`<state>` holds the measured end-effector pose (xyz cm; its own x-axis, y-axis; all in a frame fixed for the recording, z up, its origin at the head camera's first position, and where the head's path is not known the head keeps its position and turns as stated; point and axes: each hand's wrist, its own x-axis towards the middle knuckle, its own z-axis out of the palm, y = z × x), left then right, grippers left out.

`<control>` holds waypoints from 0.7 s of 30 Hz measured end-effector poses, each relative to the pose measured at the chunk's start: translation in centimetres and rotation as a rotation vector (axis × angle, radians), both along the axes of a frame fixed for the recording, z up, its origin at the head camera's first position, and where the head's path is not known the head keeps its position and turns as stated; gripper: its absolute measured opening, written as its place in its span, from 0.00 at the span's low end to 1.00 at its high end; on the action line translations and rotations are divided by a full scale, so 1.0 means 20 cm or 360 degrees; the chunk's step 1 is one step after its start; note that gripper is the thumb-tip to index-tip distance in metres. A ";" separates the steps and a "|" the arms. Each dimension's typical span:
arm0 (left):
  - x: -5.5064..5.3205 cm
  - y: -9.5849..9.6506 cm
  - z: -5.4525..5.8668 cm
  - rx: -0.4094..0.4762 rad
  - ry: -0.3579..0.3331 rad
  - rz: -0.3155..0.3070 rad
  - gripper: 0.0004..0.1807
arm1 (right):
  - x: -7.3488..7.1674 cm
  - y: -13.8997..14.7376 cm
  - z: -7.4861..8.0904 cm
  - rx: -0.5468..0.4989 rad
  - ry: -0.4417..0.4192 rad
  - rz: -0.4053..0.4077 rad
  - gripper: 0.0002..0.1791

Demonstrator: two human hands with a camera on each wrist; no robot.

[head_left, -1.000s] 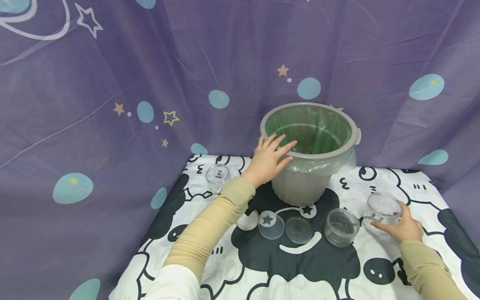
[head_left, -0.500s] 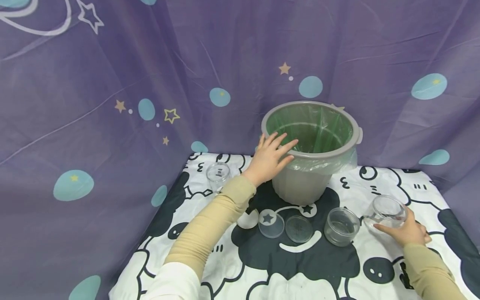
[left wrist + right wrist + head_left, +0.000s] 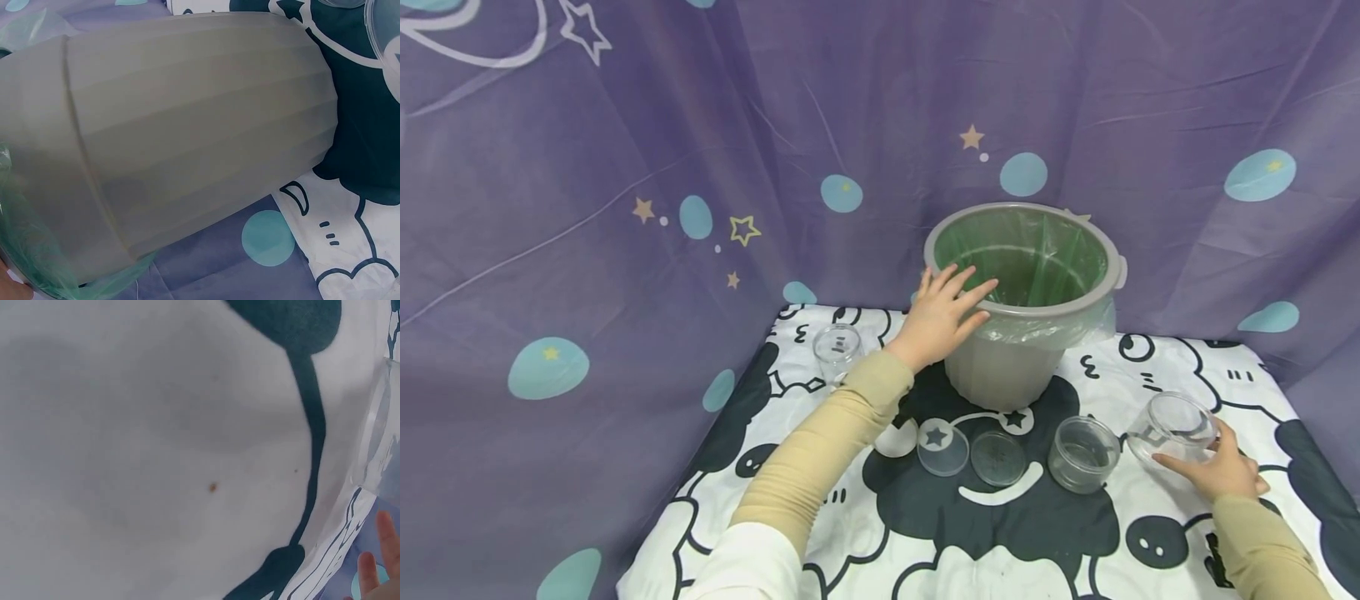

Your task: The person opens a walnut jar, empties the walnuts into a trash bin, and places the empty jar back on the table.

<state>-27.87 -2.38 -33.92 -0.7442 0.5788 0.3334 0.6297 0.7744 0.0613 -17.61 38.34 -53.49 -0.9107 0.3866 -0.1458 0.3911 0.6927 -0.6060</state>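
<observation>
In the head view my left hand [image 3: 934, 321] rests on the near left rim of a grey trash can [image 3: 1000, 371], its fingers spread. A green bag lines the can. In the left wrist view the can's ribbed side [image 3: 206, 131] fills much of the picture. At the right, my right hand [image 3: 1221, 467] holds a clear round plastic jar [image 3: 1172, 425] between thumb and index finger; the other fingers stand off to the right. The right wrist view catches only some fingers [image 3: 387, 544] and an edge of the jar [image 3: 381, 437].
Another clear jar [image 3: 1081, 462] stands left of the held one. Two round clear lids [image 3: 945, 461], [image 3: 997, 458] lie before the can, with a pale round shape [image 3: 895, 439] beside them. Behind my left arm sits a further clear container [image 3: 837, 346]. A purple curtain [image 3: 880, 100] hangs behind.
My right hand and the jar have shifted slightly to the right and nearer to me. The left hand stays on the can's rim.
</observation>
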 end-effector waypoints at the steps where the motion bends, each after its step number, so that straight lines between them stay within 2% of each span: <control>1: 0.00 0.00 0.00 0.0002 0.0001 0.0000 0.28 | 0.00 0.00 0.00 -0.0003 0.0008 0.0000 0.68; 6: 0.00 0.00 -0.01 0.0006 0.0009 0.0008 0.28 | 0.02 0.01 0.00 -0.0010 0.0109 0.0011 0.67; 21: -0.01 0.00 -0.02 0.0021 0.0006 -0.0007 0.29 | 0.08 -0.01 0.13 0.0012 0.0373 0.0044 0.63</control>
